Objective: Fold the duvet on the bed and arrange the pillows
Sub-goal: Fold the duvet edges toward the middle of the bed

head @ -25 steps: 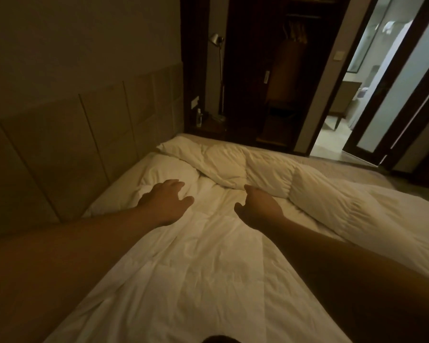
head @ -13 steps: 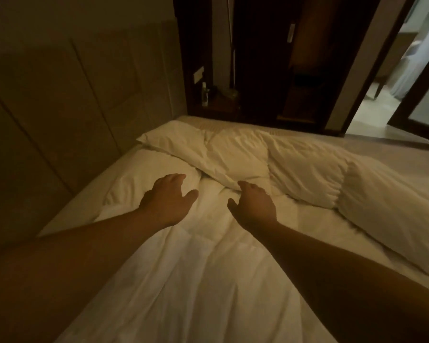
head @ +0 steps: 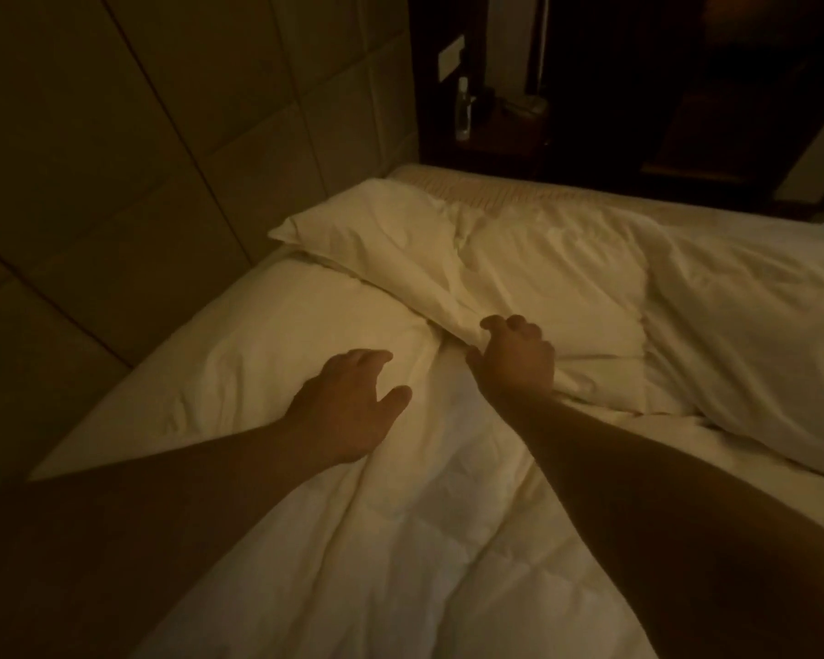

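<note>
Near the head end of the bed (head: 495,187), close to the padded headboard (head: 163,149), we are reaching both arms across the white duvet (head: 424,539). Our right hand (head: 514,359) is closing on the rumpled ridge of the duvet, its fingers curling over the top of the fold and pinching the cloth. Our left hand (head: 348,411) is hovering just beside it over the flatter sheeted part, fingers loosely spread and gripping nothing that we can see; whether the palm is touching the cloth we cannot tell. The duvet is lying bunched in thick rolls along the far side of the bed, trailing toward the right edge, with a pillow (head: 362,221) lying at the far head corner. We are judging the duvet to be soft, puffy and light for its bulk, limp enough to sag and slide through a loose pinch. Taking a full handful at its edge or a corner, not the middle of a roll, should give us better control. A small bottle (head: 462,109) is standing on the bedside table (head: 500,140) beyond.
</note>
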A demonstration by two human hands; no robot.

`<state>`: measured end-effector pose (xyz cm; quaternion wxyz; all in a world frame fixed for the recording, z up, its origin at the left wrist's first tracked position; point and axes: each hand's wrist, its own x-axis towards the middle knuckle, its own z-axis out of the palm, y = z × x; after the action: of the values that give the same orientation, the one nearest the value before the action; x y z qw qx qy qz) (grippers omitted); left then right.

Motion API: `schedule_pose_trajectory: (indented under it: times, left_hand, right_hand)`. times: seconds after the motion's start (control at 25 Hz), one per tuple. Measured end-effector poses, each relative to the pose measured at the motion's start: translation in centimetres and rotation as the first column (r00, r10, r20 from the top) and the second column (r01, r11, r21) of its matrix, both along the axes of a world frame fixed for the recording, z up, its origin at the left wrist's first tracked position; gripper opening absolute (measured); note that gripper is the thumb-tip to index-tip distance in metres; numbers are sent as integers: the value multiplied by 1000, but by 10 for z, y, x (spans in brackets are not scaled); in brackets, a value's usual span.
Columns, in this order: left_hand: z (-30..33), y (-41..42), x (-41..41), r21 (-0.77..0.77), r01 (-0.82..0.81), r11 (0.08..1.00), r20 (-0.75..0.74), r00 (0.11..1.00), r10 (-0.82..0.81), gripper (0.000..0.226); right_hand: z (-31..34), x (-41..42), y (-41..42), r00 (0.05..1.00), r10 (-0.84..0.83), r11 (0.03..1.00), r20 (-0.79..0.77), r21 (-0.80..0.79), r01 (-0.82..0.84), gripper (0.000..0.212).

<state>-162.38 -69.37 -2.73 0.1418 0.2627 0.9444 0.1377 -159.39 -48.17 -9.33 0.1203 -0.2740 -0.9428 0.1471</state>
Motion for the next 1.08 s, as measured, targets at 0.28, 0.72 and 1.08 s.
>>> schedule_pose_trajectory:
  times: [0.28, 0.72, 1.08]
  left_hand:
    - [-13, -29, -30, -24, -14, 1000, 185, 983, 18, 52]
    - [34, -11, 4, 276, -811, 517, 837, 467, 285, 74]
    - [107, -44, 45, 617, -774, 142, 555, 556, 618, 45]
  right_hand:
    - [-16, -60, 6, 988, -90, 991, 129, -91, 102, 29]
    - [42, 38, -66, 954, 298, 948, -31, -112, -300, 50]
    - [83, 138, -149, 824, 481, 864, -300, 2, -504, 54]
